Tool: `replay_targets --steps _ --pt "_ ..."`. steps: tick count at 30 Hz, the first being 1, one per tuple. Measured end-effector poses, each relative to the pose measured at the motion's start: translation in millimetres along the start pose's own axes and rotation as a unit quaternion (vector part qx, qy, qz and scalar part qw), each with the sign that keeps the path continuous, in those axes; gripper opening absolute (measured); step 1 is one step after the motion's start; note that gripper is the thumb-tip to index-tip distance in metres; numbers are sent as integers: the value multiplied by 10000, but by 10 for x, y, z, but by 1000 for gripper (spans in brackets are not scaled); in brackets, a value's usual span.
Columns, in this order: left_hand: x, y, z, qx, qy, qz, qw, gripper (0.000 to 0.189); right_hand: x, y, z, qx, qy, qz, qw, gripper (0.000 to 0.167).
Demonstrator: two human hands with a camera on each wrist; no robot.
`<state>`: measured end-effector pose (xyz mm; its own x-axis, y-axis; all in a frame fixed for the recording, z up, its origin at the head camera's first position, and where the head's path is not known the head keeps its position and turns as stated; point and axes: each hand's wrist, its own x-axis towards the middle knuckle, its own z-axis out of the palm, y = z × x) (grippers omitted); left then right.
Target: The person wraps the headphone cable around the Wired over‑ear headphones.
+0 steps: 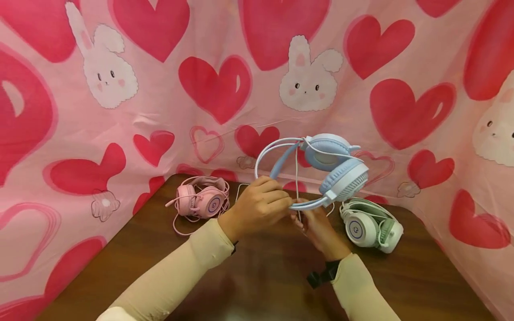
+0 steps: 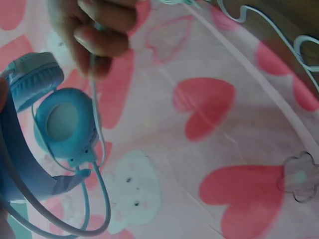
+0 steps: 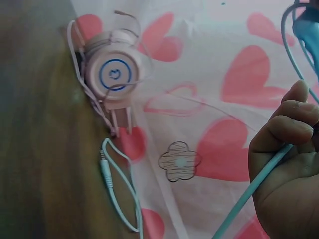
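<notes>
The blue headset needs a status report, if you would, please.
Left hand gripping headband, right hand holding cable; blue headset held above table; pink headset left, green headset right, neither apparently blocking.

Three headsets: one pale blue-and-white plastic headset (image 1: pixel 344 180), one pink plastic headset (image 1: pixel 213 203) at far left, one white-and-green plastic headset (image 1: pixel 361 229) at right. Two bare hands: one left hand (image 1: pixel 257 205), one right hand (image 1: pixel 321 229). Two long cream sleeves (image 1: pixel 168 272). One dark brown wooden surface (image 1: pixel 265 281). Three white printed rabbits (image 1: pixel 309 89).
</notes>
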<state>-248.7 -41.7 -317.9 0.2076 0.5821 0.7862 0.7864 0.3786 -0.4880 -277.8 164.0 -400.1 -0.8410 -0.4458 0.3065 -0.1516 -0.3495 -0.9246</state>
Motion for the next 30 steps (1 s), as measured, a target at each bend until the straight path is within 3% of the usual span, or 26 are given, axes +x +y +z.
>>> replay_targets --steps 4,12,20,30 --pt "-61 -81 12 121 -149 -89 9998 7 -75 24 -5 -211 117 19 9997 23" --pt "-175 -158 51 154 -410 -144 9989 7 -235 59 -2 -260 -71 186 9995 17" --pt "-278 -290 126 213 -529 -172 9982 7 -360 48 -32 -832 -9 464 9955 14" --pt "-434 -455 242 258 -654 -106 9975 7 -485 -28 -67 -1156 -5 717 9907 16"
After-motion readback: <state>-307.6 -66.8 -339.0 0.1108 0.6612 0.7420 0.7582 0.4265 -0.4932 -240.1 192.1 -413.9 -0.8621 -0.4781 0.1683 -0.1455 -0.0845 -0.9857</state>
